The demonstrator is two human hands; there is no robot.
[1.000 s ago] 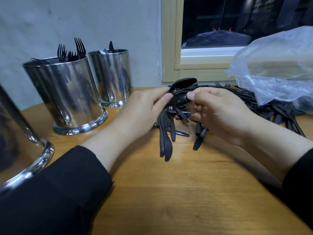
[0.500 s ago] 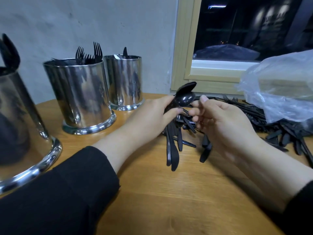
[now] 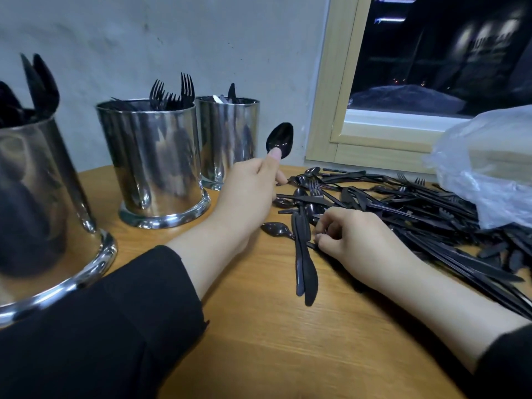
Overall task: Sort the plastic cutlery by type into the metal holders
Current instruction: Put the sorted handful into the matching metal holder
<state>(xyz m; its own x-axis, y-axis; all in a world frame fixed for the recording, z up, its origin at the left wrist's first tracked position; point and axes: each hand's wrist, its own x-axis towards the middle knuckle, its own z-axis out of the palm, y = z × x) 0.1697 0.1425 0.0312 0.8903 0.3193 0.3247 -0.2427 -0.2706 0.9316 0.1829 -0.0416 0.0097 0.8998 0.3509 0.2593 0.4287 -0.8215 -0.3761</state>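
Your left hand (image 3: 247, 188) pinches a black plastic spoon (image 3: 279, 140) just right of the far metal holder (image 3: 227, 133). It is likely light, springy and slick, so grip its neck. Your right hand (image 3: 354, 240) curls around knives (image 3: 305, 263) beside the cutlery pile (image 3: 417, 208).
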